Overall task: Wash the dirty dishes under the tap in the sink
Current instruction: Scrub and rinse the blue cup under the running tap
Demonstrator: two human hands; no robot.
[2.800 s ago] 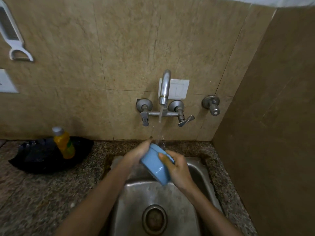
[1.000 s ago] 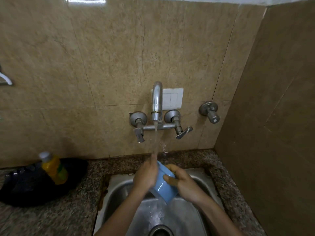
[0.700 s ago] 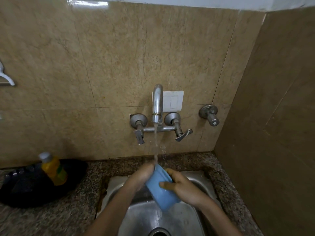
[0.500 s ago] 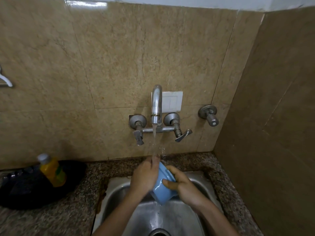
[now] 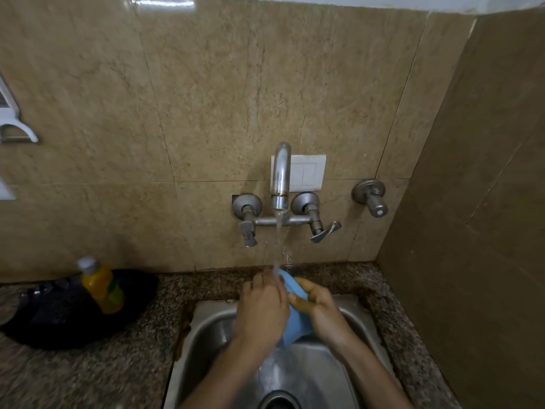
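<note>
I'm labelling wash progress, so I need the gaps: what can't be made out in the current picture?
All in the head view.
Inside of the blue cup: covered by the left hand and right hand.
Whether the left fingers curl round the cup: hidden behind the hand's own back.
The sink drain: cut off by the bottom edge.
Label of the yellow bottle: motion-blurred.
The white wall holder: cut off by the left edge.
</note>
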